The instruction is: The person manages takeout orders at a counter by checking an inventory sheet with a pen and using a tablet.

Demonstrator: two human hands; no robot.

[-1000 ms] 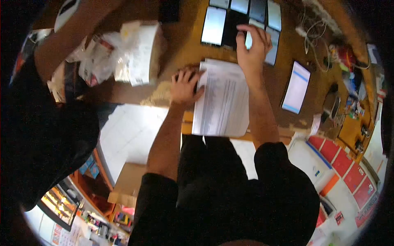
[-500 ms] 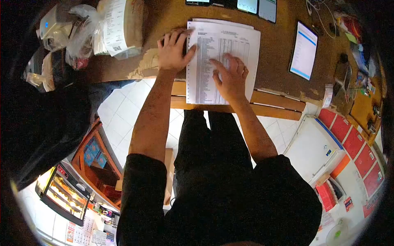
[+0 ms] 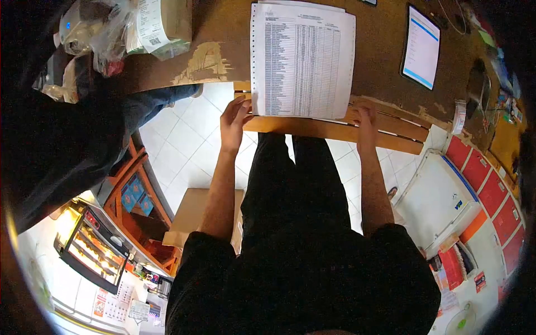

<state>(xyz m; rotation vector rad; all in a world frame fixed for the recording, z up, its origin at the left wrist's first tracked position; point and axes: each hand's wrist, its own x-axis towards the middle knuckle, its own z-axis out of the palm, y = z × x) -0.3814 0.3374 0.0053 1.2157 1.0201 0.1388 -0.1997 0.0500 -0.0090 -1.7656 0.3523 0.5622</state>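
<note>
Leftward of papers [image 3: 303, 61], plastic-wrapped parcel [image 3: 162, 25].

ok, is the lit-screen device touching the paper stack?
No, the lit-screen device lies to the right of the paper stack, with bare tabletop between them.

A worn brown table [image 3: 379, 67], its surface stripped to a pale patch [image 3: 205, 62] near the front edge, bears a stack of printed sheets [image 3: 302, 64] that juts past that edge, a tablet [image 3: 421, 47] with its screen lit to the right, and, at left, a labelled package [image 3: 152, 25] beside clear plastic bags [image 3: 114, 39].
</note>
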